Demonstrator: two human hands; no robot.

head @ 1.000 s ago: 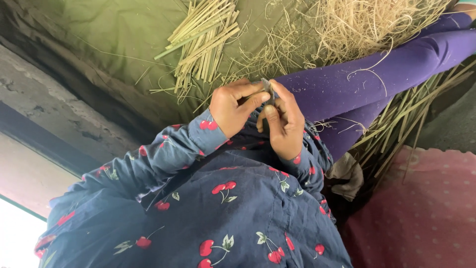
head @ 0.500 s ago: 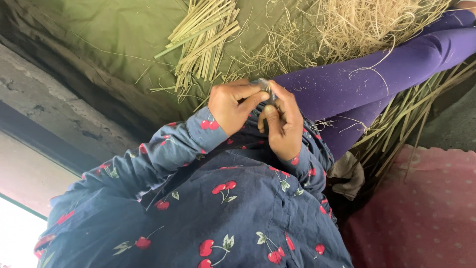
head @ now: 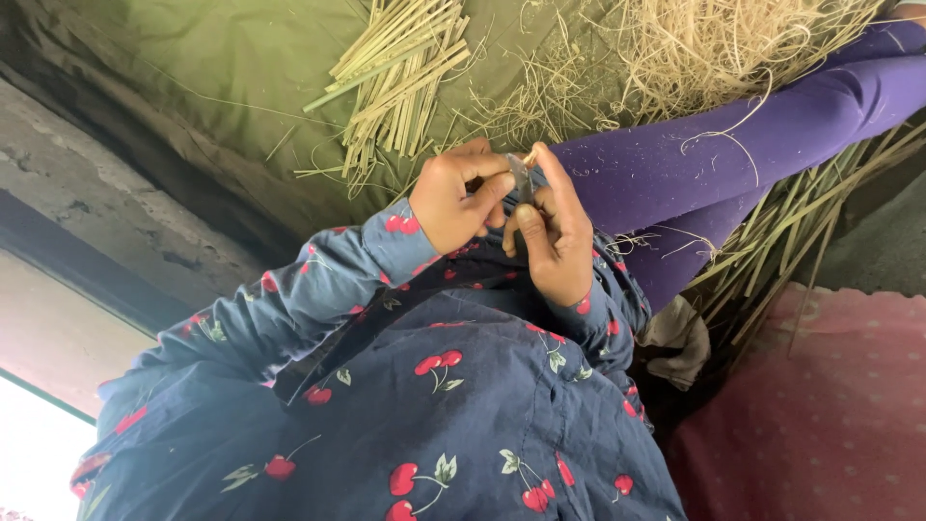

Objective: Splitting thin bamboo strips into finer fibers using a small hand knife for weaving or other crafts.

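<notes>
both hands meet mid-frame: left hand point(head: 453, 198) just left of right hand point(head: 552, 241), blade point(head: 521, 178) btwn them. stalk bundle point(head: 400, 77) on cloth point(head: 222, 68) behind hands. loose fibre pile point(head: 714, 48) far right, behind leg point(head: 733, 164).

- A home-style craft spot on the ground, not a shop or factory.
- A green cloth point(head: 193, 77) is spread as the work surface, beside a rough concrete ledge point(head: 87, 183).
- Cut straw sticks point(head: 400, 72) lie on the cloth; loose fibre point(head: 714, 48) is piled at its far edge.
- A pink dotted mat point(head: 830, 405) lies beside it.
</notes>
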